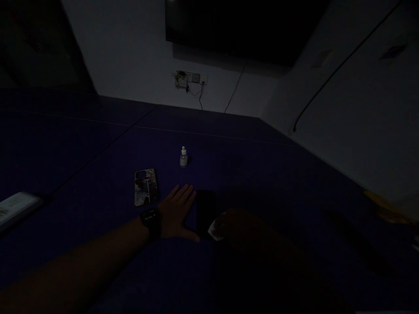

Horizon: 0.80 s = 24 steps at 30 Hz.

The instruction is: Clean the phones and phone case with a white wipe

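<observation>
in the view from my head, it is very dark, and i look down at a blue top (pixel 108 187). my left hand (pixel 175 213) is laid out with its palm down on it. its fingers are a little apart, and the thumb sticks out to the side, close to the near left corner of a black phone (pixel 205 207). i cannot tell if the thumb touches it. the phone lies flat between my two hands. my right hand (pixel 234 224) is at the right side of the phone, with its fingers clamped on a white cloth (pixel 216 229). part of the cloth pokes out by the phone's edge. this hand is so dark that i cannot tell how each finger bends. i wear a black watch (pixel 151 218) on my left wrist. past that wrist, a phone case (pixel 145 188) with a picture on it lies flat. a little bottle (pixel 183 158) with a white top stands up, farther off than my left hand. over on the far left is a long white bar (pixel 19 207). on the far wall i see plug sockets (pixel 195 78) under a big black screen (pixel 235 28).
</observation>
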Motion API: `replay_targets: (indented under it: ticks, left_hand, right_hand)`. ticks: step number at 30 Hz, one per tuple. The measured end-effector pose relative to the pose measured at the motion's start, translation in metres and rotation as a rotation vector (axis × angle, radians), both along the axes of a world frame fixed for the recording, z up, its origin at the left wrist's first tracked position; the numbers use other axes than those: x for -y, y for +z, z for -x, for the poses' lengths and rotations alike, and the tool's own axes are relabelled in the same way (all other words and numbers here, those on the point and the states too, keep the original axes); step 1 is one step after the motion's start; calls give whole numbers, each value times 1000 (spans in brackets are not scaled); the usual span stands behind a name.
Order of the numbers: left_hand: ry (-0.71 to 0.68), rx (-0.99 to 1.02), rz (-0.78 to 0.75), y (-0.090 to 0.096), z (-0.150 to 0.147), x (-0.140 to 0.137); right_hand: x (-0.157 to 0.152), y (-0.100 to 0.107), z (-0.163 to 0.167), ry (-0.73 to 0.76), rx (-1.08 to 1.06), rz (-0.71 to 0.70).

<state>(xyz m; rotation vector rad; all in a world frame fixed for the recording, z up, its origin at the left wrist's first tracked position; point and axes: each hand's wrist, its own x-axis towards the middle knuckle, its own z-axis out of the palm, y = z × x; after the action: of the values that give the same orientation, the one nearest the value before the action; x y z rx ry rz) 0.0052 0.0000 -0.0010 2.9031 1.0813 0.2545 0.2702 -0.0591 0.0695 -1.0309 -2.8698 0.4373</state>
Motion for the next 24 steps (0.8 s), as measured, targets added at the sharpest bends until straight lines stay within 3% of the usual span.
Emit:
replay_targets:
  ticks: [5,11,19,24]
  left_hand:
    - [-5,15,-30,-7,1,-2]
    - [-1,7,-7,-1,0,1]
    - [9,-16,20,7,-1,3]
    - [9,-9,21,6,-1,2]
  right_hand:
    - [3,-2,11,100,-94,40]
    - [1,1,-3,14,24,33]
    - [6,-11,14,65,-45,-9]
    - [-1,4,-6,12,23,5]
